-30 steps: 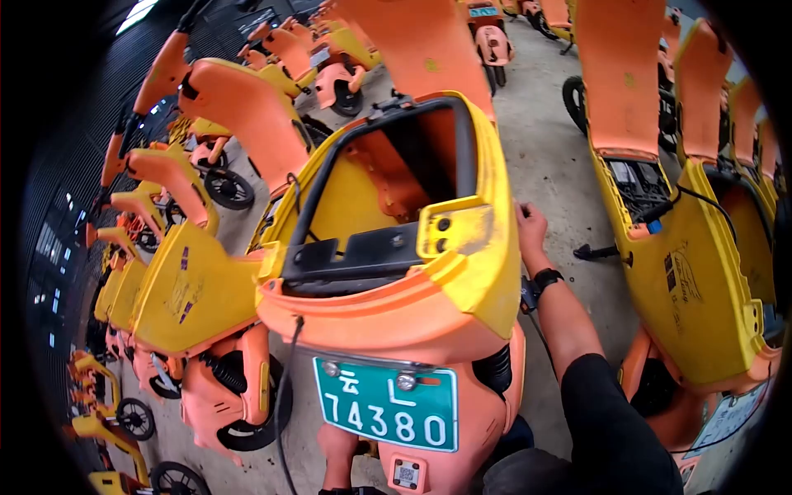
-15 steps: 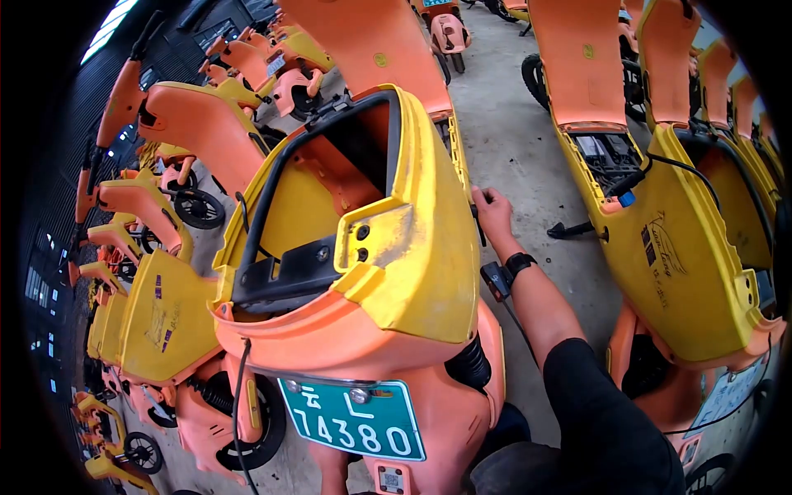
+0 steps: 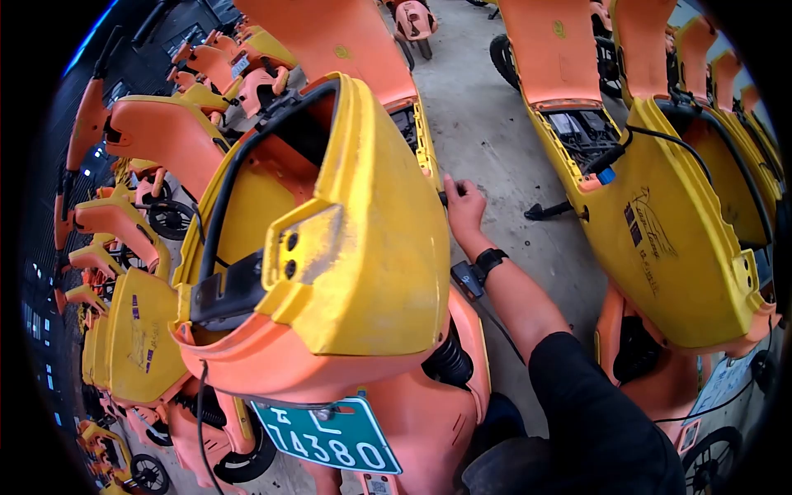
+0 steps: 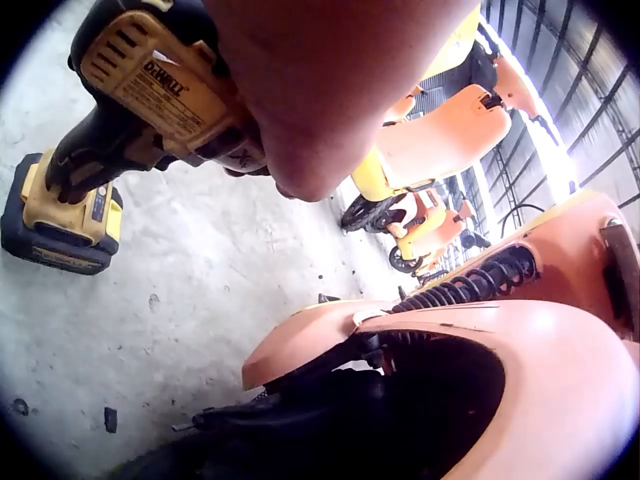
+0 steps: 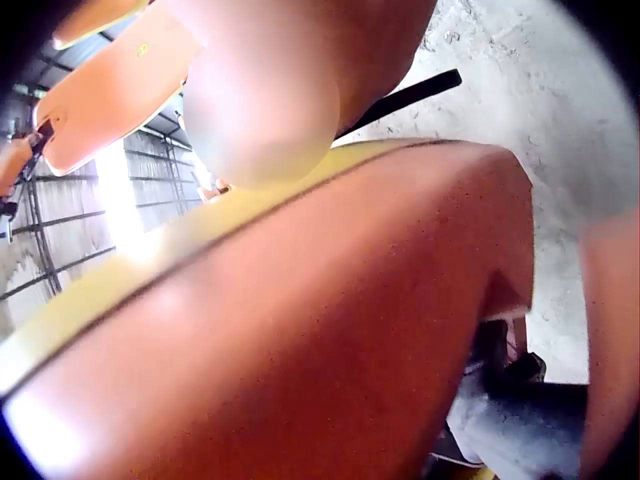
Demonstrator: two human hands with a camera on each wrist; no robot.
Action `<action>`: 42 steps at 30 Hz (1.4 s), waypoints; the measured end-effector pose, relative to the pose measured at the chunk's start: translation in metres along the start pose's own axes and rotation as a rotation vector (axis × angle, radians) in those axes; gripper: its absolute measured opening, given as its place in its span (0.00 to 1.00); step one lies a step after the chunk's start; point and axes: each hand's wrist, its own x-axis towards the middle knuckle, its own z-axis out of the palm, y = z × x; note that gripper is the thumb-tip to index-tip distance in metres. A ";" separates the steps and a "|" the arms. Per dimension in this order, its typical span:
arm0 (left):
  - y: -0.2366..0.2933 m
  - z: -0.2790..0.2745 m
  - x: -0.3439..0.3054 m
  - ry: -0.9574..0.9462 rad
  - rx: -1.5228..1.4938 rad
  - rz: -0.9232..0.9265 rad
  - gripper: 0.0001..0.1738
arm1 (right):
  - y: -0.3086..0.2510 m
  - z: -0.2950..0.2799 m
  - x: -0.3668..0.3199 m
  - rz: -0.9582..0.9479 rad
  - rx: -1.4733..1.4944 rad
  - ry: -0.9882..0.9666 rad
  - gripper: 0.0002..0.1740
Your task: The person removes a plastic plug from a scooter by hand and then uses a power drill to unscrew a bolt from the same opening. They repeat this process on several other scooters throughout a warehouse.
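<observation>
In the head view the yellow and orange scooter has its seat flipped up over an open rear compartment. My right hand is curled at the scooter's far right side, beside a small black part; I cannot tell whether it grips that part. A black bar juts out behind the blurred hand in the right wrist view. The left hand is at the front end of a yellow and black cordless drill, whose battery points down-left. Its fingers are hidden, and the license plate screens most of that arm.
Another scooter with raised seat stands close on the right, its black stand sticking into the aisle. Several more line the left. A camera box and cable hang at the right wrist. The rear wheel guard is beneath the left hand.
The head view has swung right, so the scooters shift left and more of the near one's right side shows. My right hand stays by its side; the left has slipped further behind the plate.
</observation>
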 end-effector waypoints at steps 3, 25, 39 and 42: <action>0.014 0.010 -0.011 0.002 0.092 0.011 0.27 | -0.003 0.001 -0.004 0.030 -0.026 0.008 0.22; 0.019 0.016 -0.008 0.060 0.470 0.108 0.26 | -0.003 -0.004 0.014 0.027 0.033 -0.219 0.22; 0.027 0.009 -0.021 -0.163 0.475 0.179 0.21 | 0.013 0.005 0.028 0.055 0.108 -0.309 0.22; 0.020 0.004 -0.019 -0.155 0.388 0.138 0.21 | 0.003 -0.006 0.025 0.043 0.176 -0.322 0.21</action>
